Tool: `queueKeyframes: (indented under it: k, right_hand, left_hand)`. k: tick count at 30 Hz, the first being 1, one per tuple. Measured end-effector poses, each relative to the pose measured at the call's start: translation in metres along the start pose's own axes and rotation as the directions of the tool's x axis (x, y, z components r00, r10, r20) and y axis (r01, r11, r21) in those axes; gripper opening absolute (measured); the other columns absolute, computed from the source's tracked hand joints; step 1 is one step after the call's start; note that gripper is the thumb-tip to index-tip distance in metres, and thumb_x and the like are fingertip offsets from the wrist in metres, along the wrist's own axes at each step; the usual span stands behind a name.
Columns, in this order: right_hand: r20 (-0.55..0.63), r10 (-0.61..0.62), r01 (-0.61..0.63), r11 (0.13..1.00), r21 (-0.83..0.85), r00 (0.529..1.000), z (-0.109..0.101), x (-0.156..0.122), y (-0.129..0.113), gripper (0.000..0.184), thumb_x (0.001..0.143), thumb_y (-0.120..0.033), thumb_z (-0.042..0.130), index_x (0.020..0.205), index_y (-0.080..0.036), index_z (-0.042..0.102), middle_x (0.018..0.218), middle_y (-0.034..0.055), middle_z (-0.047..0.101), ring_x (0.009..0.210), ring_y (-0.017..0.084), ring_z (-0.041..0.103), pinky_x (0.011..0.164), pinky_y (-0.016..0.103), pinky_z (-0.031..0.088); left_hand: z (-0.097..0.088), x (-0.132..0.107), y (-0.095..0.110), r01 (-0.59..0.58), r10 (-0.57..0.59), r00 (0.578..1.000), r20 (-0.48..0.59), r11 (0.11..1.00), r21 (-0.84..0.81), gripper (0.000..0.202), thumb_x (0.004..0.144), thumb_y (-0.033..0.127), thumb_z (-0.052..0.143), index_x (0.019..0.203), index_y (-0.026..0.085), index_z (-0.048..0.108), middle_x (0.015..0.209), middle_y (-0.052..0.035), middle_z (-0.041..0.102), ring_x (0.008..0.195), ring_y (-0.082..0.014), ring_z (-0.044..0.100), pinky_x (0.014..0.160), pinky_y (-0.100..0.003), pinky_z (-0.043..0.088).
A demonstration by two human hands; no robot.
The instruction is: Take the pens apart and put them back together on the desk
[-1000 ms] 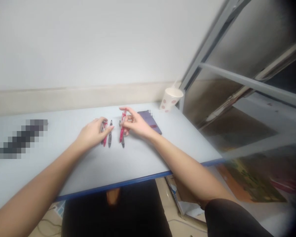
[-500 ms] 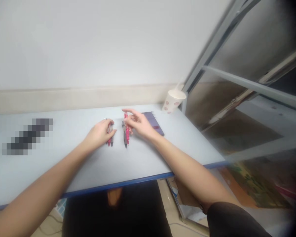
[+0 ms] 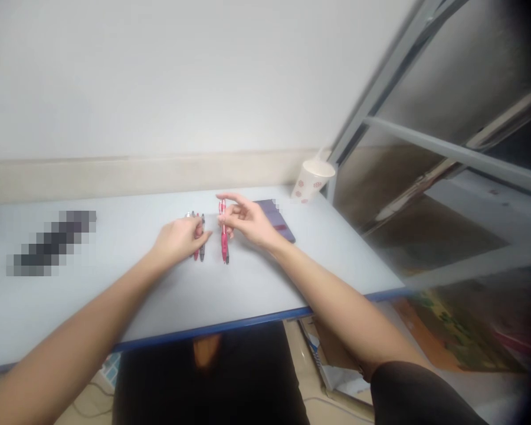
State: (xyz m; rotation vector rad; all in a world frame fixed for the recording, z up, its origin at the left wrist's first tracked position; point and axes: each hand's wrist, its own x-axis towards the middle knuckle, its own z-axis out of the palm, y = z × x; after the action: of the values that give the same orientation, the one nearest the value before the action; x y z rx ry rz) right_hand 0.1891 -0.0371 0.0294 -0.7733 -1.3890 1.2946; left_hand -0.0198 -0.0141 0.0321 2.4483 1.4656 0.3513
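Note:
My right hand (image 3: 248, 221) pinches a red pen (image 3: 224, 236) upright-looking in view, between thumb and curled fingers, its index finger stretched over the pen's top end. A dark pen (image 3: 228, 259) is mostly hidden behind the red one; whether my hand also holds it I cannot tell. To the left, my left hand (image 3: 179, 237) is curled over a row of several pens, thumb reaching across the right side. In that row a dark grey pen (image 3: 202, 255) and another red pen (image 3: 196, 255) show below the hand, with further pen ends above it.
Behind my right hand lies a dark purple flat case (image 3: 281, 221). A white paper cup (image 3: 312, 182) with red prints stands at the back right, beside a metal frame (image 3: 351, 139). A pixelated dark object (image 3: 53, 242) lies left. The table's blue edge (image 3: 212, 329) runs near my lap.
The red pen in my right hand has shifted slightly left, now covering more of the dark pen. My left hand has barely moved; more pen ends show above it.

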Motion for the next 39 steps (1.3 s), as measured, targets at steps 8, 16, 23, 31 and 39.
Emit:
queueKeyframes:
  k: [8, 16, 23, 31, 39]
  right_hand:
    - [-0.033, 0.035, -0.031, 0.992, 0.123, 0.999, 0.0, 0.001, 0.002, 0.069, 0.076, -0.033, 0.089, 0.135, -0.024, 0.055, 0.071, -0.0087, 0.062, 0.058, 0.011, 0.06, 0.059, 0.027, 0.053]
    - [0.034, 0.132, -0.135, 0.981, 0.141, 0.991, 0.0, -0.001, 0.001, 0.06, 0.078, -0.03, 0.089, 0.129, -0.022, 0.06, 0.069, -0.0088, 0.062, 0.057, 0.011, 0.061, 0.066, 0.029, 0.056]
    - [0.049, 0.159, -0.165, 0.972, 0.17, 0.986, 0.0, -0.002, -0.001, 0.046, 0.083, -0.031, 0.086, 0.121, -0.021, 0.061, 0.075, -0.0043, 0.067, 0.06, 0.011, 0.061, 0.062, 0.027, 0.056]
    - [-0.095, 0.185, -0.168, 0.972, 0.164, 0.978, -0.003, 0.003, 0.012, 0.055, 0.083, -0.033, 0.085, 0.125, -0.021, 0.051, 0.069, -0.0056, 0.067, 0.056, 0.012, 0.059, 0.054, 0.026, 0.053]
    - [-0.194, 0.147, -0.112, 0.977, 0.183, 0.97, -0.008, 0.006, 0.013, 0.059, 0.073, -0.043, 0.091, 0.111, -0.023, 0.05, 0.07, -0.005, 0.069, 0.053, 0.009, 0.055, 0.05, 0.023, 0.047]
  left_hand:
    - [0.009, 0.005, 0.006, 0.058, -0.059, 0.998, 0.003, 0.994, 0.09, 0.036, 0.09, 0.056, 0.061, 0.076, 0.023, 0.062, 0.08, -0.0079, 0.075, 0.075, -0.0291, 0.07, 0.062, -0.033, 0.039]
    - [0.008, 0.006, 0.006, 0.063, -0.063, 0.998, 0.001, 0.996, 0.06, 0.03, 0.089, 0.043, 0.059, 0.065, 0.024, 0.058, 0.067, -0.0067, 0.07, 0.069, -0.0288, 0.069, 0.062, -0.034, 0.04]
    - [0.004, 0.005, 0.002, 0.073, -0.073, 0.997, 0.0, 0.996, 0.043, 0.035, 0.091, 0.04, 0.055, 0.06, 0.024, 0.058, 0.066, -0.0077, 0.07, 0.066, -0.0276, 0.067, 0.064, -0.035, 0.042]
    - [0.005, 0.007, 0.0, 0.052, -0.054, 0.998, 0.022, 0.993, 0.102, 0.032, 0.092, 0.041, 0.054, 0.065, 0.023, 0.058, 0.072, -0.0088, 0.073, 0.072, -0.0298, 0.07, 0.064, -0.035, 0.04]
    - [0.004, 0.008, -0.003, 0.053, -0.057, 0.998, 0.036, 0.994, 0.097, 0.035, 0.093, 0.042, 0.053, 0.064, 0.023, 0.057, 0.069, -0.0069, 0.071, 0.071, -0.0276, 0.068, 0.063, -0.033, 0.039]
